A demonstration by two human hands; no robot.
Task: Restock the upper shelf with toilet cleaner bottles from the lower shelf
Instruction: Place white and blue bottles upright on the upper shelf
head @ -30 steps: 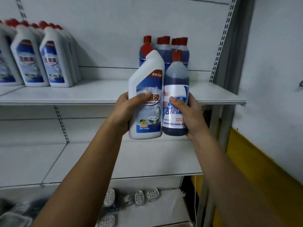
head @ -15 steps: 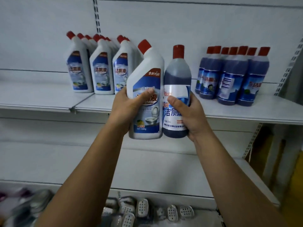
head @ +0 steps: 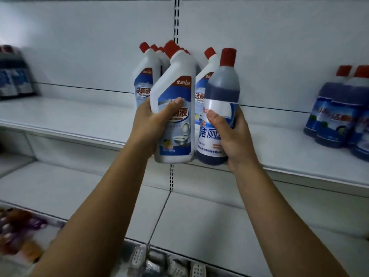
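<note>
At the far left of the upper shelf, dark bottles are blurred and cut off by the frame edge. The left hand grips a white toilet cleaner bottle, thumb across its label, held at the shelf's front edge and partly hiding a standing row of white bottles. The right hand grips a dark blue bottle just beside it. At the far right, shelved blue bottles are blurred and cropped.
</note>
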